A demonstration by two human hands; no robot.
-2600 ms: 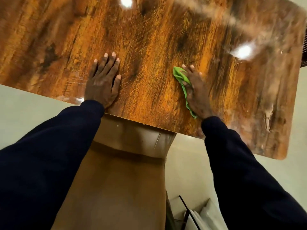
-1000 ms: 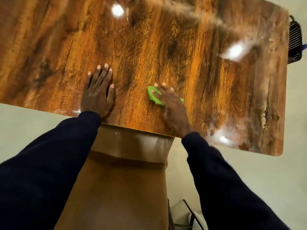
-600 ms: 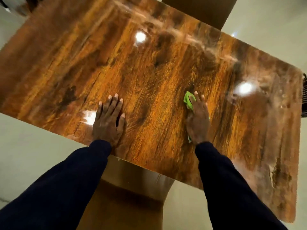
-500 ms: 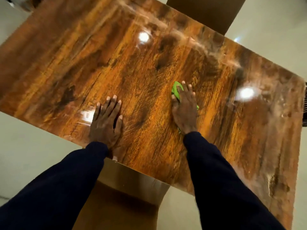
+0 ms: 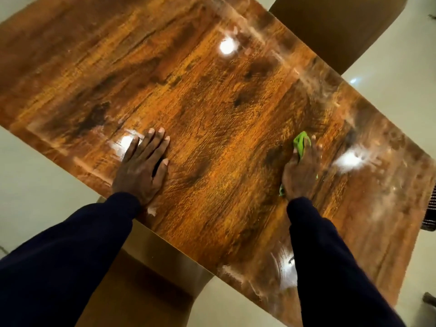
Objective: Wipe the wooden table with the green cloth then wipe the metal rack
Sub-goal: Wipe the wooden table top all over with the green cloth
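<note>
The green cloth (image 5: 300, 143) lies right of centre, pinned to the wooden table (image 5: 212, 102) under the right hand (image 5: 300, 172), whose fingers lie flat and press rather than curl round it. Wiping well likely means even palm weight and overlapping strokes toward the hazy smears (image 5: 387, 197) at right. The cloth's long axis runs wrist to fingertips, pointing up the frame. The left hand (image 5: 141, 166), flat and empty, braces left of centre; the metal rack (image 5: 430, 208) shows at the right edge.

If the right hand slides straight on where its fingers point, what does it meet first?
The way looks free: ahead of the right hand and green cloth lies only bare wooden table up to its far edge, with a chair probably beyond.
</note>
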